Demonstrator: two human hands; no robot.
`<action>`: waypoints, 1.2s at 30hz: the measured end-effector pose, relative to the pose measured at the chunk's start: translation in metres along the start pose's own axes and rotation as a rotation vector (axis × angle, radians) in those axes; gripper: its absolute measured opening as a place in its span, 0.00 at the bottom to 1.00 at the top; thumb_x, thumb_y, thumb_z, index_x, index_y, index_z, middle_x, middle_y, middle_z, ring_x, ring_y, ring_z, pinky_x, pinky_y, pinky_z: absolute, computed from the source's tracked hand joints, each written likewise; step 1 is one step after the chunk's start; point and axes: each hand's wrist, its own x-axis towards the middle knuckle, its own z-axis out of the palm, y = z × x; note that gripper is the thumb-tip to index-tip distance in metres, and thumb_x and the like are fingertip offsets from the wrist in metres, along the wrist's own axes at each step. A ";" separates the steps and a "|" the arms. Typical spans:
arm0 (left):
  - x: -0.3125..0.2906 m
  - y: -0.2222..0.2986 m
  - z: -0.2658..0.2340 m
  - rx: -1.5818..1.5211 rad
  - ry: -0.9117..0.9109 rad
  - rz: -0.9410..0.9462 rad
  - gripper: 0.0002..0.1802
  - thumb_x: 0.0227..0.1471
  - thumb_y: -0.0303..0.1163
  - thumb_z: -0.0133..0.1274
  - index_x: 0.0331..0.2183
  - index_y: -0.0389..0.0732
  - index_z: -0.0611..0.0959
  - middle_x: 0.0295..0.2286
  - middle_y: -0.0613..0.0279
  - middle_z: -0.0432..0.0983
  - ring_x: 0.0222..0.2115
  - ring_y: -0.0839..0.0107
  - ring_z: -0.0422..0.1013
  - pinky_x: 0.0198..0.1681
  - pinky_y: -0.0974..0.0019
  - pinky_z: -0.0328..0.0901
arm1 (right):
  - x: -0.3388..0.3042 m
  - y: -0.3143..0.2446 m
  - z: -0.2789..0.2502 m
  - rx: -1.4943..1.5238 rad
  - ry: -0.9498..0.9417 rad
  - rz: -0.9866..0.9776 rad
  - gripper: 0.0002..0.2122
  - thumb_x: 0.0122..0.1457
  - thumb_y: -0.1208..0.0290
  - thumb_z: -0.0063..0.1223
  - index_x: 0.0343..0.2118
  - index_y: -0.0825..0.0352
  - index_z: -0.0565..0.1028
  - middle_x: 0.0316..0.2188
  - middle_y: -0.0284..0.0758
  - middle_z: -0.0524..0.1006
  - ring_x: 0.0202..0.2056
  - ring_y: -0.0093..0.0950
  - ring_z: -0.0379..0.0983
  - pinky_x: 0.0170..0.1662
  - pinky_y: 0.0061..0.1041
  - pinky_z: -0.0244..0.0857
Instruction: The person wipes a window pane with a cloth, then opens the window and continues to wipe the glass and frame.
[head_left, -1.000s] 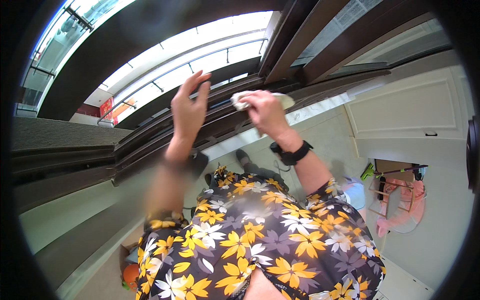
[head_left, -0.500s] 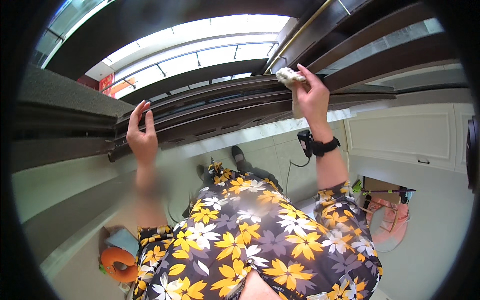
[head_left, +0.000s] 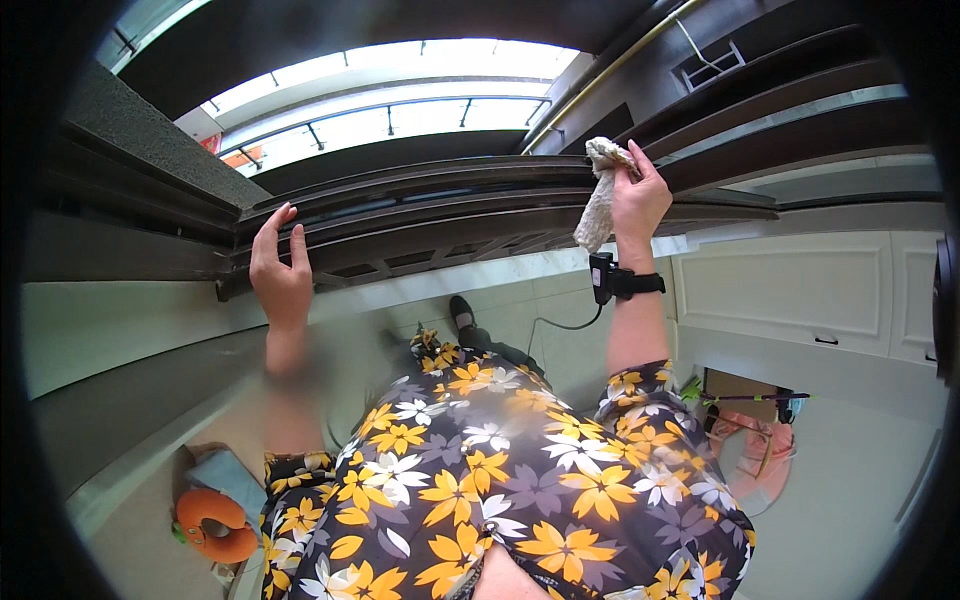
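A crumpled off-white cloth [head_left: 598, 212] hangs from my right hand [head_left: 640, 205], pinched between thumb and fingers. Its upper end bunches above the fingertips, at the dark brown sliding-window frame [head_left: 430, 212]; contact with the frame cannot be made out. Over the left end of that frame rises my left hand [head_left: 281, 268], holding nothing, thumb and fingers apart. Whether its fingertips touch the rail is unclear. A black strap with a small box [head_left: 603, 278] and a cable sits on my right wrist.
Beyond the window are a railing [head_left: 390, 118] and a yellow pipe [head_left: 610, 72]. White cabinet doors [head_left: 785, 285] stand to the right. An orange ring-shaped neck pillow [head_left: 215, 525] lies low left, a pink item [head_left: 755, 455] low right. A grey wall edge [head_left: 150, 150] borders the left.
The cloth now hangs lower and shows more of its length, as my right hand has turned and shifted slightly right along the frame. My left hand stays nearly in place. The view has tilted a little.
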 end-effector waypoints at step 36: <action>-0.043 0.022 -0.031 0.039 0.094 -0.069 0.12 0.57 0.25 0.54 0.44 0.40 0.82 0.45 0.58 0.80 0.48 0.60 0.75 0.53 0.61 0.67 | -0.115 -0.126 0.090 0.297 -0.554 -0.495 0.07 0.55 0.70 0.60 0.36 0.64 0.81 0.35 0.38 0.78 0.39 0.37 0.76 0.42 0.34 0.71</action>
